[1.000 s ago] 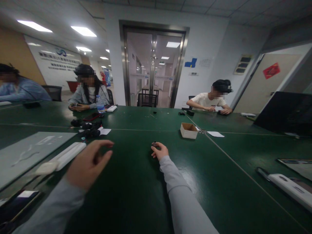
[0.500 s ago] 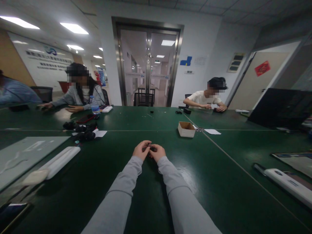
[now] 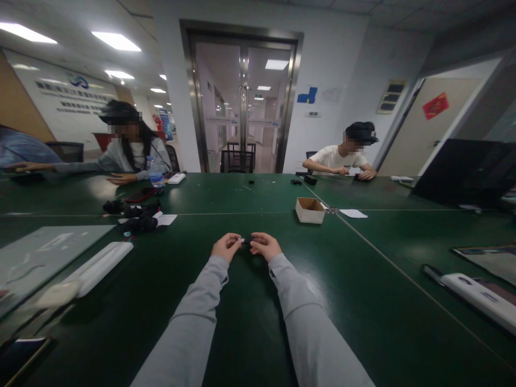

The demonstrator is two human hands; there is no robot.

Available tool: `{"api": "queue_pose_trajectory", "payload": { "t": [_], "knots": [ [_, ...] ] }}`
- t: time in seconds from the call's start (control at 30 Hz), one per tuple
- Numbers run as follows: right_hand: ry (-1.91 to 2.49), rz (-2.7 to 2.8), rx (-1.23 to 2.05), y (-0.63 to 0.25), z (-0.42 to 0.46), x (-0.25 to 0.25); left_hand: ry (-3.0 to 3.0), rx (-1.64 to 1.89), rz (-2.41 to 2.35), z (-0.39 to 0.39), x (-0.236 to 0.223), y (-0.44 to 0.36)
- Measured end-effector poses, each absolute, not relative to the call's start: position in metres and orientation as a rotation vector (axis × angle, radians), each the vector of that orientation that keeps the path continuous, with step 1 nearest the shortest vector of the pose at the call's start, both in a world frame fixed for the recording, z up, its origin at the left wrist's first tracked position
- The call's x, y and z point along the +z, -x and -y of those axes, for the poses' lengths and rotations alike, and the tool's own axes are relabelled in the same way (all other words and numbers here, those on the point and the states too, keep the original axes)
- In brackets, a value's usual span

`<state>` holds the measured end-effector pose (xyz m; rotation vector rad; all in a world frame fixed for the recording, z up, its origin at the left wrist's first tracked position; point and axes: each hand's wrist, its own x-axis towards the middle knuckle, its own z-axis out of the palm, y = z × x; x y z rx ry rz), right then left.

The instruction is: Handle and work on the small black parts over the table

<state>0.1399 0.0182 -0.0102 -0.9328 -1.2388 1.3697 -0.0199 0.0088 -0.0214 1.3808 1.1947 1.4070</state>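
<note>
Both my hands meet over the middle of the green table. My left hand and my right hand are both closed in a pinch on a small dark part with a pale tip, held between the fingertips just above the tabletop. Grey sleeves cover both forearms. What the part is I cannot make out.
A small open cardboard box sits ahead to the right. Black parts and paper lie ahead left, a white case and grey mat at left. A white device lies right. Other people sit at the far side.
One second ago my left hand was raised and apart at the left; it came in to join my right hand on the small part. The hands have since drawn slightly apart.
</note>
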Motion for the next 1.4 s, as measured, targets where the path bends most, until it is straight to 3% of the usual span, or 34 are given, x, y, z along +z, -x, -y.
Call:
{"api": "queue_pose_trajectory", "payload": {
  "t": [1.4],
  "knots": [
    [0.795,1.231,1.439,-0.146,-0.024,-0.017,-1.476,1.262,-1.540,0.005,0.000,0.014]
  ]
}}
